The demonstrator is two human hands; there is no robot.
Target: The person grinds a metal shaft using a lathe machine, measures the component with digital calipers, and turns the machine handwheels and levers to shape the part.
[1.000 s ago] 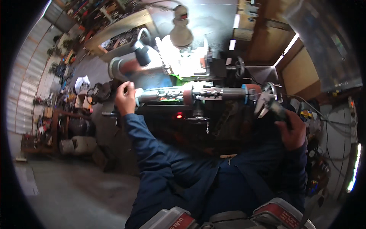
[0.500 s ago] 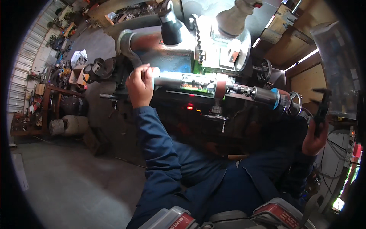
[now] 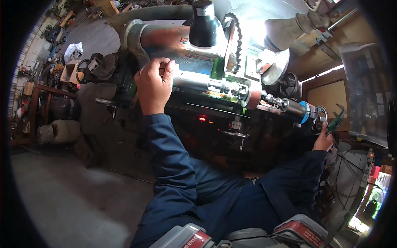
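My left hand (image 3: 155, 87) is closed at the left end of a long grey metal cylinder (image 3: 192, 80) on a machine. A small pale piece shows at its fingertips, but what the fingers grip is hidden. In my right hand (image 3: 324, 141) is a caliper (image 3: 338, 118), its jaws pointing up. This hand is close beside a metal handwheel (image 3: 322, 113) at the machine's right end; whether it touches the wheel I cannot tell. Between the ends sit a reddish-brown ring (image 3: 253, 94), a shiny stepped shaft (image 3: 273, 100) and a dark cylinder with a blue band (image 3: 304, 112).
Behind the cylinder stand a black lamp head (image 3: 203, 25), a toothed wheel edge (image 3: 237, 43) and a bright round disc (image 3: 276, 68). A small handwheel (image 3: 235, 133) juts from the machine's front. A gas cylinder (image 3: 68, 131) lies on the left, and cables hang at right.
My right hand has moved left and up with the caliper, toward the right-hand handwheel. My left hand stays at the cylinder's left end. The whole view has shifted.
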